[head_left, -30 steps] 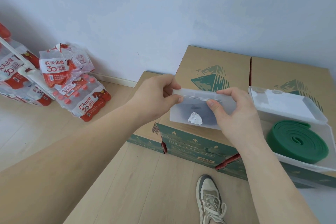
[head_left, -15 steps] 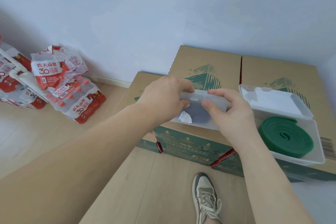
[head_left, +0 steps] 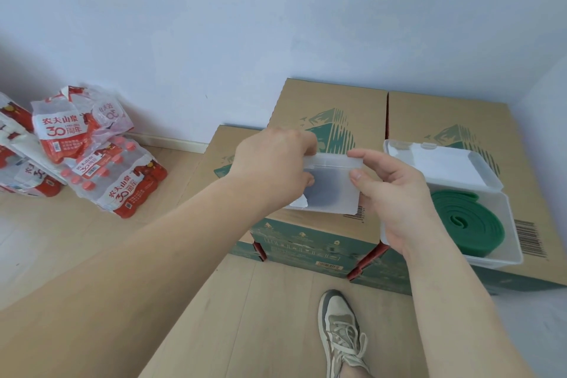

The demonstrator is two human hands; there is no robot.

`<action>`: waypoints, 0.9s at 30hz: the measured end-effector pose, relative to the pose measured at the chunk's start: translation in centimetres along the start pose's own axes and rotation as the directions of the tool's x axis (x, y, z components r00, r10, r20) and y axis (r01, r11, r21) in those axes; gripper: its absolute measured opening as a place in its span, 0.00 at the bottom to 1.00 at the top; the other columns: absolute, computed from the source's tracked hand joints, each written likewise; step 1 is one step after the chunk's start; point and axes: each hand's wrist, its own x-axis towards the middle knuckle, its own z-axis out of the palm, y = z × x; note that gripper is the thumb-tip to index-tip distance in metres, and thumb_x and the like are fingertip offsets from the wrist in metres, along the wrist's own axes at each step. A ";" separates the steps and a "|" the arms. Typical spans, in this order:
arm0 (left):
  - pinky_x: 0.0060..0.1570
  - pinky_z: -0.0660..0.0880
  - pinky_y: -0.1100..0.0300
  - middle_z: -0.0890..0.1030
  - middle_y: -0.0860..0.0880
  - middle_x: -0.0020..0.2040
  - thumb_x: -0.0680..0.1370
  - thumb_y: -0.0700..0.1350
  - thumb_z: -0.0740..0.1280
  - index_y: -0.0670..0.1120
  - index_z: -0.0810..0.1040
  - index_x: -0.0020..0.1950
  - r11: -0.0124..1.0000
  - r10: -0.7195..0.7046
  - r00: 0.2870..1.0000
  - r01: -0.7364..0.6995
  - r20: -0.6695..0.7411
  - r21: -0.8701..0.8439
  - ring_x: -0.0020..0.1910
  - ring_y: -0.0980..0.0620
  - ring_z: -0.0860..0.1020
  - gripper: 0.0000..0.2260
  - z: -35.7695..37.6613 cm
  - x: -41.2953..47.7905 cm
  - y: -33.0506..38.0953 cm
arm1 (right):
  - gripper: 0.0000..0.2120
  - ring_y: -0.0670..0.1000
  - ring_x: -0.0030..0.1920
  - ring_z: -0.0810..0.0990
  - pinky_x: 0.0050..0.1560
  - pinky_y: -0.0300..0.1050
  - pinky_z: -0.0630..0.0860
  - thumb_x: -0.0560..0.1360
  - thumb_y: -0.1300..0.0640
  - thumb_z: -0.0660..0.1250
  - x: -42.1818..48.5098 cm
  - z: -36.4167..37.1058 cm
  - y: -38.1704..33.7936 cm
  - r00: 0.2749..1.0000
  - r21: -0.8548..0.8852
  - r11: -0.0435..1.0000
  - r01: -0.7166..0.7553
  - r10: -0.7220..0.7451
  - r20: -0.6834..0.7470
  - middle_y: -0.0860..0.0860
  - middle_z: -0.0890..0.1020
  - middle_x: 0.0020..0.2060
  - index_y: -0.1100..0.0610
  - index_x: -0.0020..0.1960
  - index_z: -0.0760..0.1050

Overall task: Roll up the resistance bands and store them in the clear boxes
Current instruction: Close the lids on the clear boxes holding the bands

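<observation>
- Left hand (head_left: 273, 169) and right hand (head_left: 395, 193) both pinch the small clear box (head_left: 333, 196) over a cardboard carton (head_left: 325, 101) (something dark shows inside).
- Rolled green band (head_left: 469, 221) lies in the open clear box (head_left: 514, 239), just beside.

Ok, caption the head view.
On cartons, left hand and right hand grip a clear box holding a dark band; beside it, an open box with a rolled green band.

Closed box (head_left: 333, 190) left, open box (head_left: 515, 242) right, side by side!
First at the left carton's (head_left: 325, 101) front edge, between left hand (head_left: 273, 166) and right hand (head_left: 395, 193); second on the right carton (head_left: 445, 113), rolled band (head_left: 469, 221) inside, lid (head_left: 441, 163) back toward the wall (head_left: 276, 24). Bottle packs (head_left: 92, 156) far left on the floor (head_left: 260, 316); shoe (head_left: 340, 328) before the left carton.
</observation>
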 end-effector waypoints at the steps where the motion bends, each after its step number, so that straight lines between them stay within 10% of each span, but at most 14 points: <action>1: 0.51 0.78 0.52 0.81 0.55 0.55 0.76 0.52 0.73 0.57 0.77 0.58 1.000 -0.014 1.000 0.014 -0.005 -0.025 0.54 0.48 0.77 0.13 0.0 -0.1 -0.1 | 0.16 0.55 0.65 0.81 0.66 0.63 0.78 0.78 0.63 0.72 0.0 0.0 0.0 1.000 -0.001 1.000 -0.006 0.006 -0.004 0.41 0.84 0.62 0.41 0.54 0.86; 9: 0.46 0.70 0.57 0.79 0.58 0.56 0.77 0.53 0.72 0.57 0.78 0.59 0.997 0.021 0.993 -0.029 -0.116 -0.072 0.58 0.52 0.74 0.11 1.2 -1.9 -0.5 | 0.15 0.53 0.60 0.82 0.61 0.61 0.81 0.78 0.59 0.73 -0.7 -0.1 -0.6 0.999 -0.156 0.986 0.054 -0.052 0.015 0.42 0.84 0.58 0.38 0.51 0.84; 16: 0.43 0.67 0.56 0.80 0.52 0.50 0.72 0.48 0.77 0.50 0.80 0.50 0.987 0.161 0.958 -0.155 -0.237 0.044 0.52 0.46 0.77 0.10 3.4 -2.3 -1.2 | 0.05 0.28 0.39 0.78 0.41 0.28 0.72 0.78 0.49 0.74 -1.6 0.8 -0.9 0.996 -0.186 0.979 0.079 -0.083 -0.015 0.30 0.84 0.38 0.49 0.45 0.84; 22: 0.29 0.65 0.60 0.80 0.52 0.44 0.71 0.47 0.78 0.48 0.78 0.42 0.974 0.218 0.911 -0.183 -0.350 0.130 0.45 0.47 0.78 0.09 7.0 -3.1 -2.0 | 0.05 0.46 0.55 0.82 0.56 0.48 0.80 0.75 0.53 0.77 -1.0 2.0 0.3 0.992 -0.403 0.908 0.116 -0.129 -0.007 0.42 0.81 0.52 0.45 0.46 0.82; 27: 0.31 0.76 0.55 0.82 0.54 0.46 0.76 0.48 0.75 0.47 0.82 0.42 0.986 0.156 0.928 -0.167 -0.337 -0.003 0.49 0.47 0.78 0.07 7.3 -2.6 -2.7 | 0.04 0.48 0.54 0.81 0.56 0.43 0.77 0.77 0.53 0.75 -1.0 2.2 0.2 0.982 -0.478 0.862 0.169 -0.188 0.009 0.43 0.79 0.54 0.45 0.51 0.84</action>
